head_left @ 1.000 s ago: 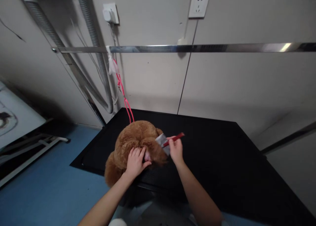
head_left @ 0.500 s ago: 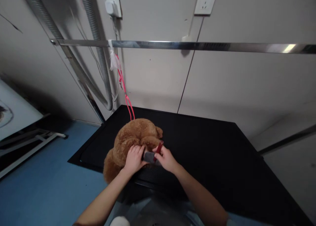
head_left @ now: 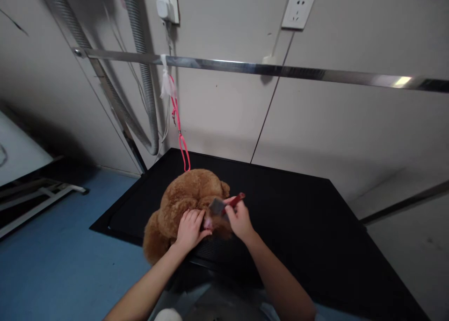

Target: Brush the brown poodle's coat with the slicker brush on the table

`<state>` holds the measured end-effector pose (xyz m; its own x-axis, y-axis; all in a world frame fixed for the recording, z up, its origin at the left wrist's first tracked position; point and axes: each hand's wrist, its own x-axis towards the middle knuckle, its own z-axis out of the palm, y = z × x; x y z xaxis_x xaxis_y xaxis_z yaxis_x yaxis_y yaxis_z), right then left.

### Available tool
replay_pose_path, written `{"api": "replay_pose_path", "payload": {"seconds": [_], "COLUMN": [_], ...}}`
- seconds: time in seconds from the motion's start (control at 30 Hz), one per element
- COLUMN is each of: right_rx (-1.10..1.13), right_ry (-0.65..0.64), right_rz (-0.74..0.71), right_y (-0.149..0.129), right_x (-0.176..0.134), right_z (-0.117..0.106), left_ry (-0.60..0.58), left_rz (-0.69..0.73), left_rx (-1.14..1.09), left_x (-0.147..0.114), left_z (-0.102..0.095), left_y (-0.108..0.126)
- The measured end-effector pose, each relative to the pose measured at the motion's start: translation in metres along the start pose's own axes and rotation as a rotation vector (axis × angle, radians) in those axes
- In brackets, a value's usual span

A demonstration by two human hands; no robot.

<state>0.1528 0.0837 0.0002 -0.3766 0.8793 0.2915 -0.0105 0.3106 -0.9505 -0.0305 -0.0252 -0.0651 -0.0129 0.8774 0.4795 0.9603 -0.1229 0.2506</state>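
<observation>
A curly brown dog (head_left: 191, 188) is on the black table (head_left: 280, 204), near its left end. In my right hand (head_left: 241, 220) is a slicker brush (head_left: 218, 206) with a red handle and a grey head, which is over the dog's coat. My left hand (head_left: 190, 228) grips the dog's near side, fingers on the fur and thumb stretched to the right. Between the hands a small patch of pink skin (head_left: 208, 223) shows. Long loose fur (head_left: 221, 228) there is blurred. Which part of the body I hold cannot be made out.
A pink looped lead (head_left: 180, 134) hangs from the metal rail (head_left: 224, 66) along the wall, down to the dog. Grey ribbed hoses (head_left: 147, 92) run at the left. A wall socket (head_left: 299, 10) is above the rail. A white board on a frame (head_left: 21, 148) stands at far left.
The brush has risen and tilted, its head moving up and away from between my hands, uncovering pink skin and loose fur. My left hand stays nearly in place. The view has tilted slightly.
</observation>
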Motion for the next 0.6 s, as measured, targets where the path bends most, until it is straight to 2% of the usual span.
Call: {"api": "replay_pose_path", "payload": {"seconds": [0.07, 0.1, 0.2, 0.23, 0.27, 0.3, 0.37, 0.4, 0.5, 0.53, 0.6], "right_rx": [-0.029, -0.056, -0.171, -0.188, -0.186, -0.165, -0.097, -0.068, -0.035, -0.028, -0.014], "right_ry": [-0.154, -0.13, 0.19, 0.219, 0.162, 0.043, -0.171, -0.172, 0.115, 0.133, -0.028], "right_rz": [0.045, 0.061, -0.017, -0.059, -0.084, -0.083, -0.014, 0.027, 0.046, 0.037, 0.044], "right_y": [-0.002, -0.004, -0.014, -0.016, -0.017, -0.017, -0.013, -0.01, -0.002, 0.0, 0.003], "right_x": [0.002, 0.004, 0.009, 0.009, 0.008, 0.007, 0.006, 0.007, 0.01, 0.011, 0.01], "right_z": [-0.002, -0.004, -0.01, -0.01, -0.009, -0.007, -0.001, 0.002, 0.004, 0.003, 0.004], "left_ry": [0.028, 0.042, 0.057, 0.055, 0.053, 0.052, 0.06, 0.067, 0.079, 0.077, 0.066], "left_rz": [0.004, 0.003, 0.008, 0.017, 0.027, 0.036, 0.048, 0.051, 0.073, 0.082, 0.091], "left_rx": [0.02, 0.035, 0.07, 0.077, 0.084, 0.092, 0.105, 0.108, 0.111, 0.111, 0.111], "left_x": [-0.003, -0.003, -0.002, -0.001, 0.0, 0.001, 0.0, 0.0, -0.006, -0.008, -0.011], "left_z": [0.0, 0.0, -0.003, -0.005, -0.006, -0.007, -0.008, -0.008, -0.008, -0.007, -0.007], "left_y": [0.0, 0.0, 0.0, 0.0, 0.0, 0.0, 0.0, 0.0, -0.001, -0.001, -0.001]}}
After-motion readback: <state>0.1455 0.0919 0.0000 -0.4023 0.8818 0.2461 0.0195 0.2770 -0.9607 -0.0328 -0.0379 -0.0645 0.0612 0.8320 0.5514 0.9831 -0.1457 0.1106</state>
